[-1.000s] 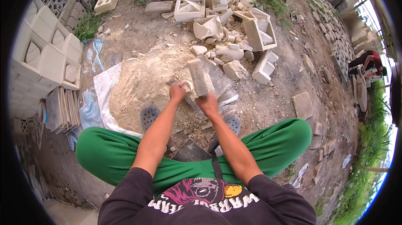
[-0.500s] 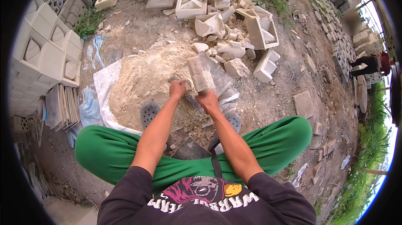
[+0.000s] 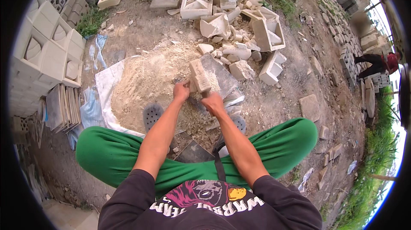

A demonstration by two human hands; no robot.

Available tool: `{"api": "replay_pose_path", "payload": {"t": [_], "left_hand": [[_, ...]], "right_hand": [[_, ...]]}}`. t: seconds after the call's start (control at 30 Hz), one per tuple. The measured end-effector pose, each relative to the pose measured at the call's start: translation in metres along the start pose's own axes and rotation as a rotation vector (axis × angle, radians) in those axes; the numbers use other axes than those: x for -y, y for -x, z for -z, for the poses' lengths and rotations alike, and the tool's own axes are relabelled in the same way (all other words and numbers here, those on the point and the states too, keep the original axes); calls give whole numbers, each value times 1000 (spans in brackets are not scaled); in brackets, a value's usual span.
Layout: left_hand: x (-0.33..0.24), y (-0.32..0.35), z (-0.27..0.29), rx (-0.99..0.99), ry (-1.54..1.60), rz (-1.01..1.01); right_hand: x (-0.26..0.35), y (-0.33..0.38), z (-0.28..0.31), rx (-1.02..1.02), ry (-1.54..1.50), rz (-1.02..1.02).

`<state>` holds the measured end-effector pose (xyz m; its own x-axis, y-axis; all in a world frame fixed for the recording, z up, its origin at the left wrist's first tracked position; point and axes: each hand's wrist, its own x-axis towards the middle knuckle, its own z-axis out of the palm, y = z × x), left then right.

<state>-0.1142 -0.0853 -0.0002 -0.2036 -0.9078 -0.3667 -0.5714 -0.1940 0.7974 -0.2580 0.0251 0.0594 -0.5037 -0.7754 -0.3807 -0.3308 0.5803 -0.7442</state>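
Bare dirt ground [image 3: 141,24] outdoors carries a sand pile [image 3: 145,80] on a white sheet [image 3: 105,84], with broken blocks [image 3: 231,20] heaped beyond. Above the pile, between green-trousered knees, the left hand [image 3: 181,91] and right hand [image 3: 212,101] both grip a pale slab [image 3: 200,76], tilted upright.

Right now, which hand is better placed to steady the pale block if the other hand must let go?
Probably the left hand. It grips the pale block at its lower side, close over the sand pile. The right hand sits lower, under the block's bottom end, beside the grey slab.
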Motion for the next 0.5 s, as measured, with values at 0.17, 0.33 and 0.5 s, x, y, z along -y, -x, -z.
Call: {"api": "replay_pose_path", "payload": {"t": [0.17,0.33,0.5], "left_hand": [[3,0,9,-32,-85,-80],[-2,13,9,-28,-11,-94],[-9,10,-2,-18,14,-73]], "right_hand": [[20,4,21,62,-178,-83],[55,2,36,-111,-22,197],[-30,-4,-6,0,199,79]]}}
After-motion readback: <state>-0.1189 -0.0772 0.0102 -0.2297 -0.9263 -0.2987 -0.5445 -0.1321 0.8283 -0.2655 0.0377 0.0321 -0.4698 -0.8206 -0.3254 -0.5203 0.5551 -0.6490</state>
